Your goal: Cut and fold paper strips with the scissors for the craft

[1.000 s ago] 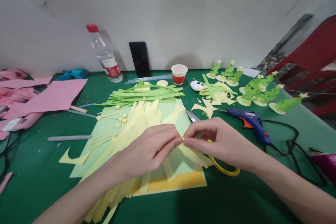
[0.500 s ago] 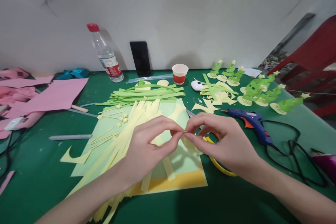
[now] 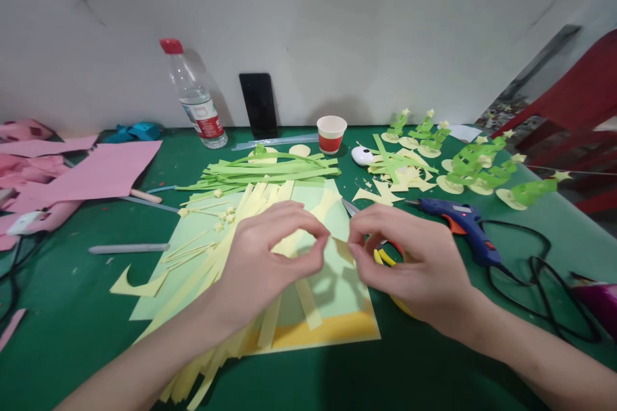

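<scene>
Head view: left hand point(image 3: 270, 250), right hand point(image 3: 417, 257) pinch paper strip point(image 3: 343, 249) — right hand partly blocks scissors point(image 3: 350, 208).

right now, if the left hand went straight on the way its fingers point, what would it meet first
Past the pale yellow paper strip in the gap, likely the right hand, just opposite; depth is hard to judge.

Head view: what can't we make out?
All head view:
Yellow scissors handle: partly hidden behind the right hand.
Pale paper strip: whether the left hand pinches it; contact too small.
Purple object: cut off by right edge.
Bottle label: print too small.
</scene>
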Motion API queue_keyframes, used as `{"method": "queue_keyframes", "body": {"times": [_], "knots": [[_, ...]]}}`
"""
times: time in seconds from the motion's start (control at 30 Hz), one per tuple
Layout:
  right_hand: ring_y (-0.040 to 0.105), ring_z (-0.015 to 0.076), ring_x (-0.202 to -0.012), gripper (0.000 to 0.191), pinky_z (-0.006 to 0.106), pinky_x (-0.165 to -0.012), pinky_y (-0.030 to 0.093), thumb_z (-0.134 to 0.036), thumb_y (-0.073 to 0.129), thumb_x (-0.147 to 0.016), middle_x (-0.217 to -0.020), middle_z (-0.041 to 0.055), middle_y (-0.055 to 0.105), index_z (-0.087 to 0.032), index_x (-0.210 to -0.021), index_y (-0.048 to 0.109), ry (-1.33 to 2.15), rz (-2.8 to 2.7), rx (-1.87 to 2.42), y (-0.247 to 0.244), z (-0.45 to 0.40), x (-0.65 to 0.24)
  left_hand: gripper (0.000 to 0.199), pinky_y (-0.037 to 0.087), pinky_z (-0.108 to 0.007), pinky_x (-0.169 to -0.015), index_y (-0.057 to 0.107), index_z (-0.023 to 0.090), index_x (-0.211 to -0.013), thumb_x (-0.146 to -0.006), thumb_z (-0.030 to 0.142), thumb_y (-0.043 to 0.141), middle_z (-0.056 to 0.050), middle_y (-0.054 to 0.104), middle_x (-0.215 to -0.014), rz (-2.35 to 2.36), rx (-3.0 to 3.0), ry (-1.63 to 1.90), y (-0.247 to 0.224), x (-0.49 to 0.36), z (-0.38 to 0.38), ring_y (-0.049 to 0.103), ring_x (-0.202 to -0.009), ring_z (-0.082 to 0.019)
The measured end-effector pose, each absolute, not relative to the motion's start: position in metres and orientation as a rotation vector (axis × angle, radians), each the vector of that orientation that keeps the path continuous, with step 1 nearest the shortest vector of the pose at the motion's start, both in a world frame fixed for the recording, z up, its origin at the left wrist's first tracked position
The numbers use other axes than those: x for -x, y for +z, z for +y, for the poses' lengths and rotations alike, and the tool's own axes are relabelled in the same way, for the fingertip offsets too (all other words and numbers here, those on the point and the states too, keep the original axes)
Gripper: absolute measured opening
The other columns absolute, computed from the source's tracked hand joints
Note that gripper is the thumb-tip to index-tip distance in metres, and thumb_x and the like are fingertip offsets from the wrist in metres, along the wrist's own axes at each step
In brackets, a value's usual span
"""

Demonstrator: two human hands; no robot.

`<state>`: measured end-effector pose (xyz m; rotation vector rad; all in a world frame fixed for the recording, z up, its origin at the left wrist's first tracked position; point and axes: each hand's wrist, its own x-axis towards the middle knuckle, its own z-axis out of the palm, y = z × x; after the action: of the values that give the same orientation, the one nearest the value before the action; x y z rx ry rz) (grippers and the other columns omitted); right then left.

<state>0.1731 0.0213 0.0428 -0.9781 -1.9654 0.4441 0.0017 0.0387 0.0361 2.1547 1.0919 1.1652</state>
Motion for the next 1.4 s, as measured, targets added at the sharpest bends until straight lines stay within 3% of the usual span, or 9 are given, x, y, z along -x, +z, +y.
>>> {"method": "queue_keyframes", "body": {"times": [0.13, 0.23, 0.33, 0.47, 0.6, 1.03, 1.23, 1.33, 1.4], "knots": [[0.05, 0.0083, -0.056, 0.015, 0.016, -0.048, 0.043, -0.006, 0.049, -0.069, -0.06, -0.0019, 0.054, -0.019, -0.061, 0.048, 0.774, -1.751, 1.066, 0.052, 0.019, -0.179, 0.01, 0.046, -0.026, -0.074, 0.062, 0.019, -0.074, -0.077, 0.016, 0.053, 0.0, 0.066, -0.08, 1.156, -1.854, 1.108, 0.035, 0.002, 0.048, 0.06, -0.079, -0.015], [0.053, 0.0078, -0.06, 0.009, 0.015, -0.053, 0.045, -0.015, 0.056, -0.073, -0.066, -0.0023, 0.057, -0.019, -0.065, 0.054, 1.037, -1.58, 1.106, 0.052, 0.021, -0.18, 0.027, 0.043, -0.031, -0.087, 0.064, 0.019, -0.089, -0.088, 0.027, 0.038, -0.004, 0.068, -0.093, 0.805, -1.487, 0.841, 0.029, -0.005, 0.047, 0.061, -0.091, -0.018], [0.051, 0.0072, -0.057, 0.009, 0.016, -0.052, 0.044, -0.023, 0.058, -0.076, -0.067, -0.0024, 0.056, -0.019, -0.068, 0.056, 1.186, -1.413, 1.133, 0.047, 0.026, -0.179, 0.036, 0.045, -0.036, -0.085, 0.064, 0.015, -0.093, -0.09, 0.035, 0.033, -0.007, 0.069, -0.091, 0.54, -1.119, 0.615, 0.025, -0.015, 0.04, 0.065, -0.082, -0.02], [0.043, 0.0055, -0.052, 0.01, 0.015, -0.047, 0.038, -0.022, 0.057, -0.076, -0.065, -0.0031, 0.052, -0.018, -0.067, 0.056, 1.247, -1.289, 1.156, 0.042, 0.035, -0.18, 0.02, 0.05, -0.03, -0.071, 0.064, 0.013, -0.089, -0.084, 0.027, 0.05, -0.007, 0.07, -0.085, 0.561, -0.848, 0.557, 0.026, -0.022, 0.032, 0.067, -0.07, -0.018], [0.042, 0.0061, -0.053, 0.009, 0.016, -0.047, 0.036, -0.027, 0.056, -0.077, -0.065, -0.0034, 0.051, -0.019, -0.075, 0.059, 1.345, -1.298, 1.171, 0.04, 0.041, -0.182, 0.017, 0.05, -0.025, -0.059, 0.065, 0.013, -0.086, -0.084, 0.022, 0.051, -0.007, 0.07, -0.08, 0.621, -0.773, 0.53, 0.03, -0.022, 0.031, 0.067, -0.066, -0.016], [0.042, 0.0062, -0.048, 0.027, 0.018, -0.047, 0.035, -0.023, 0.056, -0.078, -0.049, -0.0033, 0.054, -0.017, -0.052, 0.059, 1.163, -1.471, 1.22, 0.045, 0.039, -0.184, 0.021, 0.051, -0.025, -0.068, 0.065, 0.013, -0.087, -0.086, 0.012, 0.044, -0.006, 0.07, -0.084, 0.652, -0.822, 0.497, 0.034, -0.019, 0.033, 0.067, -0.067, -0.014], [0.04, 0.0078, -0.049, 0.027, 0.02, -0.047, 0.034, -0.027, 0.058, -0.078, -0.05, -0.0017, 0.055, -0.017, -0.053, 0.061, 1.227, -1.414, 1.209, 0.042, 0.039, -0.185, 0.024, 0.05, -0.03, -0.069, 0.064, 0.013, -0.093, -0.084, 0.011, 0.041, -0.01, 0.068, -0.096, 0.644, -0.784, 0.43, 0.038, -0.018, 0.033, 0.066, -0.076, -0.018], [0.041, 0.0084, -0.05, 0.028, 0.021, -0.047, 0.033, -0.028, 0.057, -0.079, -0.05, -0.0011, 0.055, -0.017, -0.052, 0.061, 1.231, -1.414, 1.203, 0.041, 0.04, -0.186, 0.026, 0.047, -0.028, -0.063, 0.064, 0.013, -0.087, -0.08, 0.007, 0.04, -0.006, 0.068, -0.077, 0.659, -0.784, 0.447, 0.039, -0.019, 0.033, 0.061, -0.06, -0.013], [0.04, 0.0087, -0.049, 0.028, 0.022, -0.046, 0.032, -0.029, 0.056, -0.079, -0.05, -0.0006, 0.055, -0.017, -0.054, 0.061, 1.212, -1.416, 1.213, 0.041, 0.04, -0.185, 0.026, 0.04, -0.023, -0.052, 0.063, 0.013, -0.081, -0.078, 0.005, 0.039, -0.002, 0.061, -0.061, 0.671, -0.781, 0.464, 0.039, -0.02, 0.033, 0.047, -0.046, -0.008]]}}
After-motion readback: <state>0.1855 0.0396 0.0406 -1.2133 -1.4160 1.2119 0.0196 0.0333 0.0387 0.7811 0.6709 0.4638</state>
